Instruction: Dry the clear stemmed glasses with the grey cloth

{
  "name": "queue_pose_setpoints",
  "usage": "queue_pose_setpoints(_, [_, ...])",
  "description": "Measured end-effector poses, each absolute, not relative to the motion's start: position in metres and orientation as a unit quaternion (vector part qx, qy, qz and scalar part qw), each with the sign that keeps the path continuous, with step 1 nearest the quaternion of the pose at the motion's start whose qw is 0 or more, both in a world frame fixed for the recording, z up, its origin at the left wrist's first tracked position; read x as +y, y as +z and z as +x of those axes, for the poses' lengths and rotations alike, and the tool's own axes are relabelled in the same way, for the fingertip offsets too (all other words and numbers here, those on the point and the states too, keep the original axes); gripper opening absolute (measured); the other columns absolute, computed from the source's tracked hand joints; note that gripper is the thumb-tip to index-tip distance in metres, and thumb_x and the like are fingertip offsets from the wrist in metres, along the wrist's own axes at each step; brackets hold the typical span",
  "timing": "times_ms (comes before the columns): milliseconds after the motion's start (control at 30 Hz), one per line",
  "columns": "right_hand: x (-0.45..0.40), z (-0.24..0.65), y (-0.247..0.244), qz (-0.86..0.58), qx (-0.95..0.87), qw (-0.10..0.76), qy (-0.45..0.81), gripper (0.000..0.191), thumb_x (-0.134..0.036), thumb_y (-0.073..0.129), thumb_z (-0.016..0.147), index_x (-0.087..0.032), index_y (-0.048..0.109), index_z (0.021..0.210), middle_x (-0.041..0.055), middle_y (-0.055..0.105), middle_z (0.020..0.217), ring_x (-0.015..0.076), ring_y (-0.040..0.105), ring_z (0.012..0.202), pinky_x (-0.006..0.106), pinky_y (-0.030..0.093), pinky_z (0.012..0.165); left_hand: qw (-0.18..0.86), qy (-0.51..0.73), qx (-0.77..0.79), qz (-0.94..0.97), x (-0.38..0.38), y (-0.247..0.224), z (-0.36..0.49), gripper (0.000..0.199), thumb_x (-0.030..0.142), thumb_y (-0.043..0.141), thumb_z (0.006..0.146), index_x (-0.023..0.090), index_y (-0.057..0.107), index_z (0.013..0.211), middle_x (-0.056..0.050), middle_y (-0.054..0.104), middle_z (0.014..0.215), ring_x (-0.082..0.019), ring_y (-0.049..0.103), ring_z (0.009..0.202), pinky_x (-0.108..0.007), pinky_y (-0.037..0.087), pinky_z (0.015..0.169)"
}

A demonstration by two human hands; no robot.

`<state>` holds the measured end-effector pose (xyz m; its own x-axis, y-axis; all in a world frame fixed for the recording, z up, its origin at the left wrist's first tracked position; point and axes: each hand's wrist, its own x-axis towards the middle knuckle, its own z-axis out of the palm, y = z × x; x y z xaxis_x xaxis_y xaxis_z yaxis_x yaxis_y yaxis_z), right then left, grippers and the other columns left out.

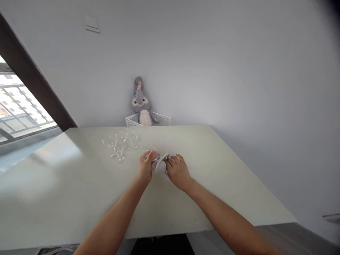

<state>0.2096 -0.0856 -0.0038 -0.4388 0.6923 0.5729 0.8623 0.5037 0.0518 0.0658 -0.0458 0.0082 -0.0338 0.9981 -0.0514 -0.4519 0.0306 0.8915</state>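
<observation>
In the middle of the head view, my left hand [146,164] is closed around a clear stemmed glass [150,149], whose bowl points away to the far left. My right hand [178,171] grips a pale grey cloth [160,165] that is bunched up between the two hands. The cloth lies against the glass at my left fingers, and it hides the glass's lower part. Left of my hands, several clear stemmed glasses [120,144] stand upright in a loose group on the table.
The pale table [202,148] reaches to the grey wall. Behind its far edge, a grey plush rabbit [145,117] sits in a white perforated basket [164,120]. At far left is a window with a dark frame [34,78]. A wall switch [91,23] is at upper left.
</observation>
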Motion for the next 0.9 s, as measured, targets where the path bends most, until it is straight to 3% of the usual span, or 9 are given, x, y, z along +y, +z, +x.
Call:
queue_pose_setpoints(167, [-0.092,0.201,-0.010,-0.408,-0.867,0.228,-0.174,0.022,-0.019,0.049,0.080,-0.020,0.058,0.100,0.0066,0.057,0.111,0.0247,0.042,0.105,0.047,0.021,0.095,0.522,0.682,0.389,0.333,-0.041,0.013,0.054,0.037,0.039,0.064,0.067,0.015,0.048,0.092,-0.006,0.061,0.084,-0.019,0.061,0.085,-0.033,0.046,0.076])
queue_pose_setpoints(233, [-0.094,0.198,-0.014,-0.379,-0.889,0.217,-0.140,0.027,-0.038,0.056,0.076,-0.020,0.059,0.097,0.0066,0.057,0.112,0.0269,0.040,0.107,0.046,0.023,0.094,0.469,0.714,0.383,0.351,-0.039,0.016,0.048,0.039,0.037,0.062,0.070,0.017,0.045,0.098,-0.007,0.061,0.090,-0.019,0.060,0.089,-0.035,0.044,0.082])
queue_pose_setpoints(333, [-0.095,0.201,-0.015,-0.381,-0.885,0.252,-0.094,0.054,-0.063,0.054,0.066,-0.021,0.059,0.099,0.0069,0.053,0.117,0.0277,0.039,0.106,0.043,0.029,0.088,0.377,0.756,0.375,0.381,-0.037,0.020,0.042,0.043,0.035,0.061,0.072,0.019,0.040,0.105,-0.010,0.058,0.101,-0.019,0.058,0.096,-0.037,0.041,0.087])
queue_pose_setpoints(433, [-0.092,0.208,-0.008,-0.439,-0.834,0.321,-0.095,0.035,-0.052,0.048,0.077,-0.023,0.062,0.090,0.0049,0.053,0.116,0.0243,0.040,0.102,0.039,0.030,0.083,0.331,0.765,0.349,0.428,-0.039,0.021,0.042,0.046,0.032,0.063,0.071,0.020,0.037,0.107,-0.011,0.056,0.104,-0.020,0.055,0.102,-0.038,0.040,0.089])
queue_pose_setpoints(533, [-0.088,0.210,0.003,-0.501,-0.782,0.353,-0.114,0.025,-0.034,0.040,0.086,-0.022,0.063,0.090,0.0069,0.058,0.099,0.0194,0.046,0.089,0.034,0.032,0.077,0.304,0.742,0.322,0.504,-0.047,0.016,0.052,0.047,0.032,0.065,0.068,0.020,0.038,0.105,-0.010,0.054,0.105,-0.022,0.052,0.106,-0.040,0.039,0.091])
queue_pose_setpoints(633, [-0.081,0.204,0.008,-0.524,-0.787,0.305,-0.112,0.029,-0.032,0.039,0.086,-0.018,0.055,0.106,0.0073,0.059,0.083,0.0176,0.048,0.078,0.030,0.034,0.071,0.301,0.707,0.293,0.570,-0.060,0.005,0.068,0.050,0.033,0.066,0.067,0.019,0.039,0.107,-0.011,0.052,0.107,-0.022,0.051,0.106,-0.041,0.038,0.092])
queue_pose_setpoints(700, [-0.072,0.199,0.007,-0.535,-0.802,0.247,-0.097,0.026,-0.031,0.040,0.086,-0.017,0.057,0.099,0.0065,0.060,0.078,0.0172,0.050,0.075,0.028,0.035,0.069,0.320,0.689,0.279,0.587,-0.067,-0.003,0.078,0.052,0.033,0.066,0.066,0.019,0.038,0.109,-0.012,0.051,0.110,-0.023,0.050,0.107,-0.041,0.038,0.091])
queue_pose_setpoints(800, [-0.050,0.205,0.002,-0.564,-0.801,0.190,-0.066,0.023,-0.029,0.038,0.086,-0.018,0.058,0.087,0.0060,0.062,0.081,0.0163,0.054,0.076,0.026,0.036,0.067,0.350,0.658,0.310,0.590,-0.069,-0.012,0.086,0.061,0.033,0.067,0.064,0.022,0.036,0.116,-0.013,0.045,0.121,-0.024,0.044,0.114,-0.042,0.035,0.093])
queue_pose_setpoints(900, [-0.018,0.236,0.000,-0.666,-0.715,0.214,-0.003,0.026,-0.031,0.037,0.085,-0.019,0.059,0.093,0.0065,0.064,0.091,0.0167,0.056,0.084,0.025,0.037,0.069,0.379,0.621,0.380,0.571,-0.066,-0.015,0.086,0.067,0.032,0.066,0.065,0.026,0.033,0.123,-0.011,0.044,0.123,-0.024,0.041,0.115,-0.043,0.032,0.095])
